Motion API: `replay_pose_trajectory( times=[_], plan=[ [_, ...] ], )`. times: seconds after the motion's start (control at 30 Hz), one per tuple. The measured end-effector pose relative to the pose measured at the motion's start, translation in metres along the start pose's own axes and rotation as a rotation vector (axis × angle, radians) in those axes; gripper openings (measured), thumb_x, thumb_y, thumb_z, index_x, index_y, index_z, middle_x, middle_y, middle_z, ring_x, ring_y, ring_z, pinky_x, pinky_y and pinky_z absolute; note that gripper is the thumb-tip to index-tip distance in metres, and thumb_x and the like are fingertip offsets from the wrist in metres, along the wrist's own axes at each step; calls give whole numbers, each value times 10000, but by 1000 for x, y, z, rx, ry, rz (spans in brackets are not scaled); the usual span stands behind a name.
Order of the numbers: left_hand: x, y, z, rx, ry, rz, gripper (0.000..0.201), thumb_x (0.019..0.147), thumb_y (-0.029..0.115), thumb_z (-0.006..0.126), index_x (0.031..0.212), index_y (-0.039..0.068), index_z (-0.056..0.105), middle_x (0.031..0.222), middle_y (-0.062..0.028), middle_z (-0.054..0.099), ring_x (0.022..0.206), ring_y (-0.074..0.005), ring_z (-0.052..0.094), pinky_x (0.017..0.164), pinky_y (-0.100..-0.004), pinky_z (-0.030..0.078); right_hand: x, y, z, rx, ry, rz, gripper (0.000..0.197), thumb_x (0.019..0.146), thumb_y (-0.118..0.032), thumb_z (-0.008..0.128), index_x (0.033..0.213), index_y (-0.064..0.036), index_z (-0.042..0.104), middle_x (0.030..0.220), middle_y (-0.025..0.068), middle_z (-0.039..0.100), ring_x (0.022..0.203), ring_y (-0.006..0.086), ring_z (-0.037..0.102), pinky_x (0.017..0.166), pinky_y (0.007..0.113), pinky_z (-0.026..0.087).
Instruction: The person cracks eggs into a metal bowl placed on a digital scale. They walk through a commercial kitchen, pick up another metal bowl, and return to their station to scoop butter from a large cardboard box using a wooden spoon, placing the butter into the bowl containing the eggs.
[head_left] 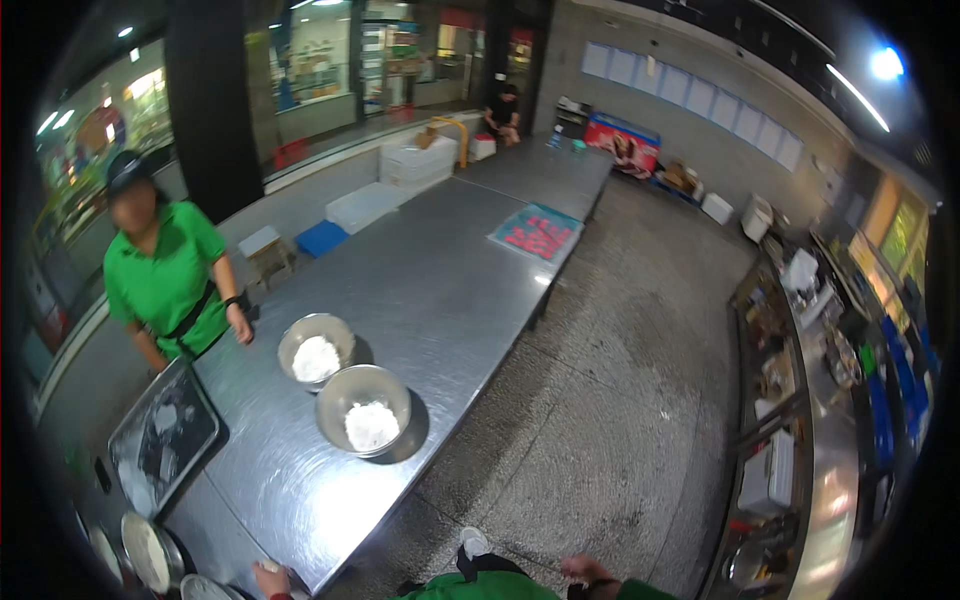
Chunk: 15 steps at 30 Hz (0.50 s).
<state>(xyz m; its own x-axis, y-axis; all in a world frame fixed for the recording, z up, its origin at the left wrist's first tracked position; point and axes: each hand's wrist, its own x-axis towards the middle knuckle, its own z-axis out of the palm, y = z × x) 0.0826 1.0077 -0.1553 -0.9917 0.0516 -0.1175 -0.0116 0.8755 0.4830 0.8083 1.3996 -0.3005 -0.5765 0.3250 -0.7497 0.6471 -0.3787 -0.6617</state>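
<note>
My left hand (270, 580) is at the lower edge of the picture, by the near end of the steel table (300, 480); it is small and partly cut off, so its grip cannot be made out. My right hand (580, 569) hangs over the floor to the right of my body, fingers loosely curled, with nothing seen in them. Ahead on the table stand two steel bowls of white powder, the nearer bowl (399, 390) and the farther bowl (342, 327). Close to my left hand are a bowl of pale contents (150, 555) and another bowl (205, 590), cut off below.
A co-worker in a green shirt (165, 260) stands across the table beside a dark, white-dusted tray (165, 435). Farther along lies a tray of red pieces (540, 234). A loaded counter (835, 480) lines the right, beyond the speckled floor (600, 400). Another person (503, 112) sits at the back.
</note>
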Motion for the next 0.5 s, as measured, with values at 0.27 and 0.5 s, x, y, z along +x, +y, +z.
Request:
replay_pose_trajectory(
  times=[0.27, 0.5],
  plan=[
    [-6, 55, -28, 348, -327, -146, 981, 778, 482, 737, 1497, -8, 283, 1327, -298, 553, 1197, -367, 582, 1059, -453, 434, 42, -93, -60, -675, 623, -98, 471, 888, -458, 540, 1036, -36, 689, 966, 169, 705, 827, 334, 671, 791, 419, 526],
    [-65, 53, -50, 19, 112, -38, 770, 803, 234, 757, 1406, -81, 396, 1314, -288, 543, 1212, -393, 543, 1043, -442, 427, 60, -276, -51, -658, 242, -36, 497, 888, -472, 557, 1141, -65, 691, 1062, 192, 701, 1002, 372, 660, 882, 430, 515]
  ],
)
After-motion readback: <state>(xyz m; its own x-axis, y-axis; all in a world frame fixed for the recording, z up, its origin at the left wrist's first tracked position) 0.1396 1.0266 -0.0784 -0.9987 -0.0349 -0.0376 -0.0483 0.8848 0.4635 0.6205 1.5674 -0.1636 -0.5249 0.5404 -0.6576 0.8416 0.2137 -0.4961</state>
